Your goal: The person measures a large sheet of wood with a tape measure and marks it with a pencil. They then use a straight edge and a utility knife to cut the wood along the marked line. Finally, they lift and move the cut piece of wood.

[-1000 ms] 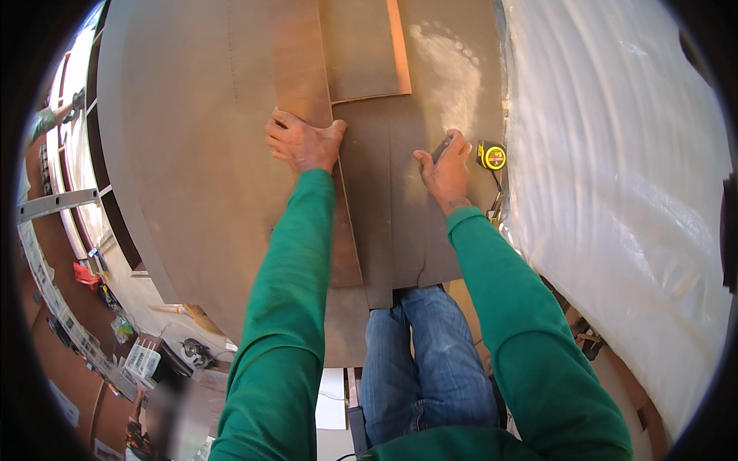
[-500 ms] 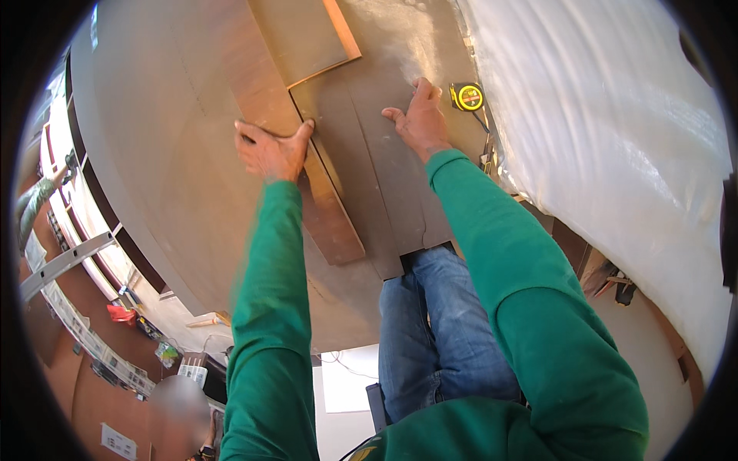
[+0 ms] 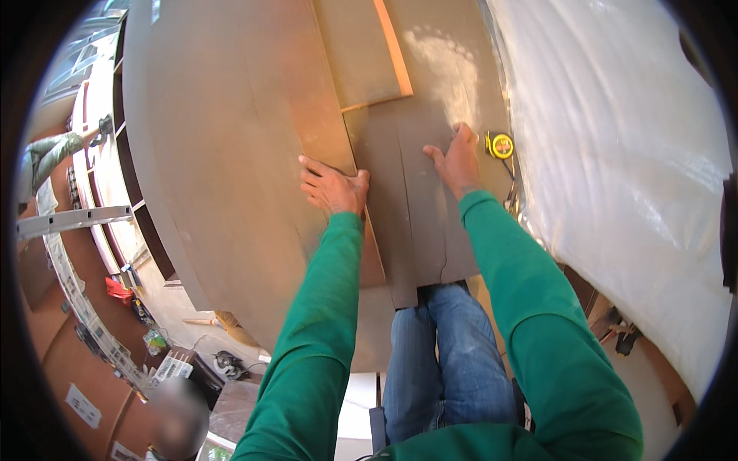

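My left hand [image 3: 336,188] grips the edge of a long brown plank [image 3: 315,123], thumb at its right side, fingers over the top. The plank lies on a large grey-brown board surface [image 3: 200,138], beside a narrower dark panel [image 3: 419,215] with a thin crack. Near a patch of pale dusty marks [image 3: 453,61], my right hand [image 3: 457,161] is curled with its thumb out; what lies under its fingers is hidden. A yellow tape measure [image 3: 500,145] is just to its right. Another panel with a light edge [image 3: 361,54] lies at the top.
Translucent plastic sheeting [image 3: 615,154] covers the right side. At left are a metal rail [image 3: 73,221], a co-worker's arm [image 3: 54,161], a blurred person [image 3: 175,419], a red item [image 3: 119,288], a brush [image 3: 223,323] and other tools. My legs [image 3: 450,361] show below the board.
My left hand has moved down along the plank's edge toward me. My right hand stays by the tape measure; the dark object earlier visible in it is now hidden. The view has shifted slightly.
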A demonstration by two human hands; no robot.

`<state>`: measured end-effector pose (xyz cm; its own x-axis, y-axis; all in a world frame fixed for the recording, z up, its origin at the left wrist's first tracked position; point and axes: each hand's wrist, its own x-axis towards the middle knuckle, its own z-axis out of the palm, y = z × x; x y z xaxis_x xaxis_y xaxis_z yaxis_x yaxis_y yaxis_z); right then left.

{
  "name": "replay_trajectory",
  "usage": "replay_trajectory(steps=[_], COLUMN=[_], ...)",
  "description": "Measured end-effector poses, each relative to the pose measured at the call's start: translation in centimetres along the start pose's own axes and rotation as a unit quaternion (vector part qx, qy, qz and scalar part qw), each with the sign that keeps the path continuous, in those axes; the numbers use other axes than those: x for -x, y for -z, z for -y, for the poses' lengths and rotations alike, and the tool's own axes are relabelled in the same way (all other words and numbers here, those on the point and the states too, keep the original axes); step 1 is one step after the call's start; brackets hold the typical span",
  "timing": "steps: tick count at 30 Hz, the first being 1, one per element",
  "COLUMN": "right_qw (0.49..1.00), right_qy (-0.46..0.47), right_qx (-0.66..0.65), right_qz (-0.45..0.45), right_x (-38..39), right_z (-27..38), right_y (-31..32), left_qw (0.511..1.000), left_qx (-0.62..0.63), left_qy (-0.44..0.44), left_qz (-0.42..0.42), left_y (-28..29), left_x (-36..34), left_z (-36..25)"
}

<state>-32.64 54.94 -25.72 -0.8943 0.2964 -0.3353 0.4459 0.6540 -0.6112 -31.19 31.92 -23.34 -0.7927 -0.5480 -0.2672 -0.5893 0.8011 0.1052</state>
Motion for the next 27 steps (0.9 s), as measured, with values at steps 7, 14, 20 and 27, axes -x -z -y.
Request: replay_trajectory(steps=[7, 14, 20, 27], right_qw=[1.000, 0.998, 0.998, 0.997], right_qy=[0.013, 0.022, 0.044, 0.044], right_qx=[0.013, 0.052, -0.004, 0.053], right_qz=[0.000, 0.016, -0.035, 0.046], right_x=[0.3, -0.5, -6.2, -10.7], right_z=[0.2, -0.2, 5.2, 12.3], right_y=[0.1, 0.4, 0.2, -1.9], left_qw=[0.999, 0.999, 0.999, 1.000], left_qx=[0.025, 0.045, 0.030, -0.004], left_qy=[0.024, 0.002, 0.014, 0.003], left_qz=[0.038, 0.023, 0.031, 0.026], left_y=[1.6, 1.1, 1.4, 0.9], left_x=[0.1, 0.0, 0.0, -0.2], left_z=[-0.4, 0.3, -0.3, -0.4])
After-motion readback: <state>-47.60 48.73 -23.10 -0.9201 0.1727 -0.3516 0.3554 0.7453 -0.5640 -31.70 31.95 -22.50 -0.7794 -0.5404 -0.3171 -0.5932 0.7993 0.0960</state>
